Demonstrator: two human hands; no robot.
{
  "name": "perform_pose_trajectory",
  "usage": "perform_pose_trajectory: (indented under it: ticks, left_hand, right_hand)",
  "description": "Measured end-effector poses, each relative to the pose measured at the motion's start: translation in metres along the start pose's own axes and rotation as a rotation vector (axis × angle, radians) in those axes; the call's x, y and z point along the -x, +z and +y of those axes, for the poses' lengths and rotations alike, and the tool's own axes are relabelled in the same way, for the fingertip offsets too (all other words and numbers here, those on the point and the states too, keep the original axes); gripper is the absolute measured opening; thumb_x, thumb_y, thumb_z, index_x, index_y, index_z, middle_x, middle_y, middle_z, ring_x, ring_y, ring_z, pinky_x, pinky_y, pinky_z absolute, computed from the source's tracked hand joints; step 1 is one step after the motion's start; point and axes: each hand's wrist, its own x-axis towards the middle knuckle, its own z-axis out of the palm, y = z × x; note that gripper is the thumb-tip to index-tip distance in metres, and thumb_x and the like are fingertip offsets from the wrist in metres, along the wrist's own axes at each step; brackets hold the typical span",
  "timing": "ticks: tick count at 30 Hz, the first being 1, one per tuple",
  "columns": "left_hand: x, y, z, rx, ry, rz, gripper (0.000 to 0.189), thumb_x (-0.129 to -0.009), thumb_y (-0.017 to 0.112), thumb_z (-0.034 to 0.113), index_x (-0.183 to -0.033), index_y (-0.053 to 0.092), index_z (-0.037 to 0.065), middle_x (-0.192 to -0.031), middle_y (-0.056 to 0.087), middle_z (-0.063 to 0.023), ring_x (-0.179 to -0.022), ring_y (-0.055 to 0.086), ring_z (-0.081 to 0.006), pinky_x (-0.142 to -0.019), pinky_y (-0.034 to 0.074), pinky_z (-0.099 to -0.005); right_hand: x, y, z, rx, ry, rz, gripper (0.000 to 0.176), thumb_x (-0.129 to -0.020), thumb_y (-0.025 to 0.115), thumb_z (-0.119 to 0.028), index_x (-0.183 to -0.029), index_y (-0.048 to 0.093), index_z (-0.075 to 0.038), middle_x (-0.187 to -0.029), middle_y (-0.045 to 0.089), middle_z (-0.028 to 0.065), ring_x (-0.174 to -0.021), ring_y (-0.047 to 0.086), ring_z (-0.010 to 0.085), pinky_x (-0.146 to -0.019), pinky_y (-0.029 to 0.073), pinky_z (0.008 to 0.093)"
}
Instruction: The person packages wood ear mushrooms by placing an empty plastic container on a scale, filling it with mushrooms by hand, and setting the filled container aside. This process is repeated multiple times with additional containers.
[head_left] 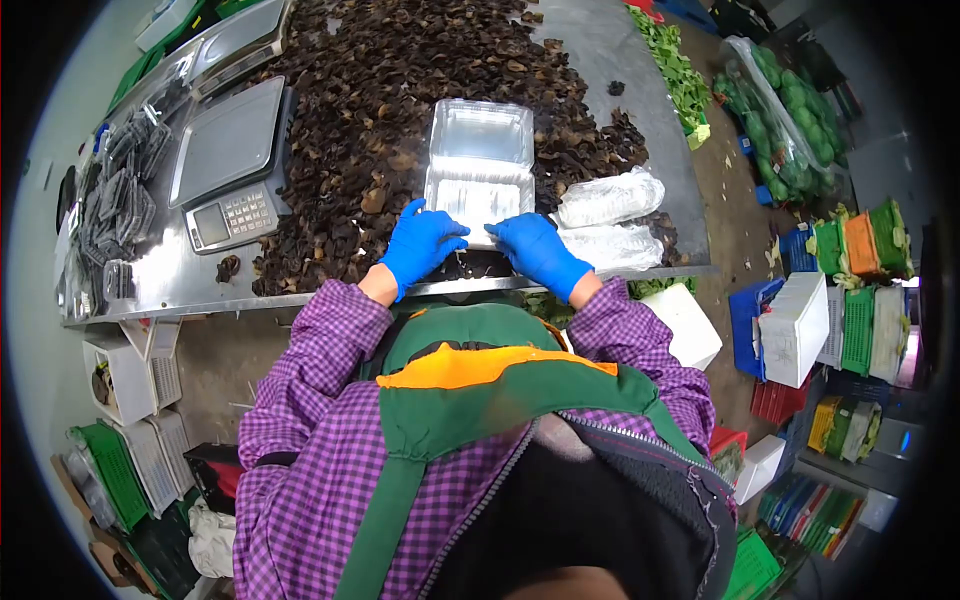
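A clear plastic clamshell box (482, 138) stands open in front of me, its lid folded back away from me. It seems to be on top of a stack, though the lower part is hard to make out. My left hand (425, 243), in a blue glove, has its fingers curled at the box's near left corner. At the near right corner, my gloved right hand (543, 250) pinches the edge. Dark brown, crinkled pieces like wood ear mushrooms (370, 140) surround the box. Two white plastic-wrapped bundles (610, 198) lie beside my right hand.
A digital scale (232, 145) stands left on the metal table (160, 285), with another scale (238, 40) behind it. Small clear plastic boxes (125, 180) are heaped at far left. Leafy greens (670, 70), bagged green vegetables (790, 110) and stacked crates (858, 330) are on the right.
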Motion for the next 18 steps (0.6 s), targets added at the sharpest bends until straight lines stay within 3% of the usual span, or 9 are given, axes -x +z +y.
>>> perform_pose_trajectory:
  ticks: [1,5,8,13,14,15,16,18]
  left_hand:
    - [0.001,0.000,0.001,0.000,-0.007,0.004,0.021,-0.080,0.068,0.029,-0.097,0.073,0.018,-0.089,0.067,-0.0035,-0.092,0.061,-0.0219,-0.105,0.030,-0.0446]
    - [0.008,0.006,0.011,-0.012,-0.013,0.067,0.022,-0.081,0.067,0.028,-0.101,0.071,0.018,-0.090,0.066,-0.0034,-0.092,0.061,-0.0224,-0.105,0.031,-0.0447]
    - [0.007,0.005,0.016,-0.019,-0.015,0.126,0.024,-0.081,0.067,0.027,-0.103,0.070,0.017,-0.090,0.066,-0.0043,-0.092,0.061,-0.0230,-0.105,0.030,-0.0452]
    - [0.000,-0.011,0.035,-0.061,0.104,0.321,0.024,-0.081,0.068,0.018,-0.105,0.067,0.015,-0.094,0.065,-0.0066,-0.090,0.061,-0.0242,-0.101,0.036,-0.0413]
    - [-0.003,-0.013,0.035,0.046,0.094,0.331,0.027,-0.081,0.066,0.013,-0.107,0.065,0.016,-0.095,0.065,-0.0063,-0.091,0.061,-0.0251,-0.096,0.040,-0.0399]
    - [-0.007,-0.015,0.034,0.153,0.084,0.342,0.031,-0.080,0.064,0.009,-0.110,0.062,0.016,-0.096,0.065,-0.0060,-0.092,0.062,-0.0260,-0.091,0.043,-0.0386]
    - [-0.009,-0.016,0.033,0.152,0.077,0.344,0.031,-0.080,0.064,0.009,-0.110,0.062,0.016,-0.096,0.065,-0.0060,-0.092,0.062,-0.0260,-0.091,0.043,-0.0386]
    - [-0.014,-0.017,0.032,0.347,0.086,0.431,0.029,-0.079,0.062,0.003,-0.105,0.062,0.015,-0.103,0.066,-0.0077,-0.088,0.063,-0.0288,-0.077,0.049,-0.0370]
  right_hand:
    - [0.001,0.018,0.007,0.064,-0.093,0.067,0.027,-0.078,0.056,-0.010,-0.104,0.065,-0.009,-0.081,0.064,0.0111,-0.079,0.062,0.0319,-0.073,0.046,0.0418]
    - [0.003,0.032,0.004,0.050,-0.037,0.168,0.022,-0.073,0.060,-0.010,-0.094,0.065,-0.009,-0.079,0.062,0.0111,-0.077,0.060,0.0301,-0.074,0.045,0.0416]
    - [0.004,0.021,0.001,0.010,-0.057,0.311,0.023,-0.069,0.063,-0.005,-0.092,0.064,-0.010,-0.078,0.061,0.0097,-0.079,0.059,0.0297,-0.076,0.043,0.0414]
    - [0.002,0.001,0.002,-0.125,0.030,0.328,0.026,-0.068,0.068,-0.006,-0.093,0.064,-0.013,-0.080,0.060,0.0079,-0.081,0.057,0.0294,-0.076,0.042,0.0409]
    - [0.001,-0.013,-0.005,-0.175,0.048,0.342,0.027,-0.069,0.069,-0.007,-0.095,0.064,-0.014,-0.081,0.060,0.0069,-0.081,0.057,0.0292,-0.076,0.042,0.0409]
    - [0.003,-0.027,-0.015,-0.036,-0.071,0.520,0.031,-0.071,0.070,-0.008,-0.101,0.065,-0.015,-0.082,0.060,0.0051,-0.080,0.056,0.0279,-0.075,0.042,0.0410]
    - [0.008,-0.037,-0.022,-0.039,-0.076,0.516,0.031,-0.071,0.070,-0.008,-0.101,0.065,-0.015,-0.082,0.060,0.0051,-0.080,0.056,0.0279,-0.075,0.042,0.0410]
    - [0.018,-0.047,-0.032,-0.051,-0.250,0.641,0.036,-0.071,0.069,-0.006,-0.105,0.065,-0.015,-0.083,0.060,0.0044,-0.078,0.057,0.0273,-0.072,0.044,0.0405]
